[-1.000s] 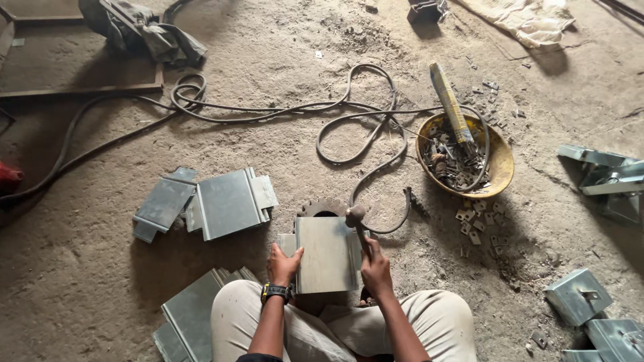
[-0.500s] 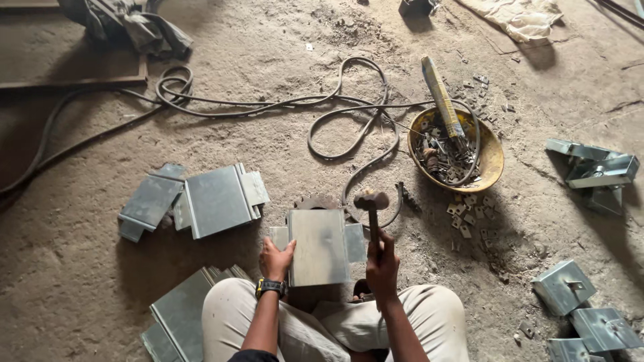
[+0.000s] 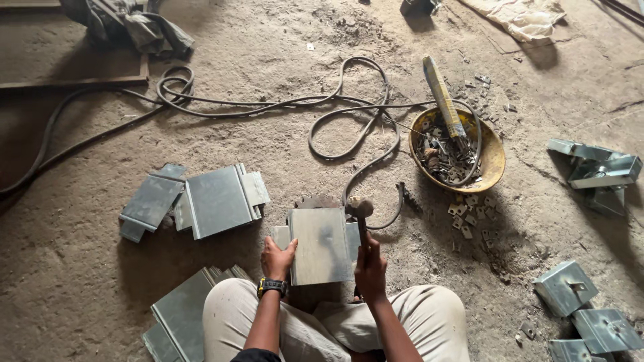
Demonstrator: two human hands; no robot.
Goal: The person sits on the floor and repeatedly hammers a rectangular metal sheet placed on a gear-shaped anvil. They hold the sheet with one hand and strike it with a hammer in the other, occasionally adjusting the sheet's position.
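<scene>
1. Down on the dirt floor, we had our left hand closed on the left edge of a grey metal sheet piece lying flat before our knees.
2. Our right hand was wrapped tight round a hammer, its head at the sheet's upper right corner.
3. More folded sheets lay to the left, and a yellow bowl of scrap sat well apart, beside a black cable.

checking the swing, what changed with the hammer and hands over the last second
The right hand raised the hammer off the metal plate half a second ago, then brought it back down to the plate's upper right edge. The left hand stayed gripping the plate's left edge; the plate did not move.
</scene>
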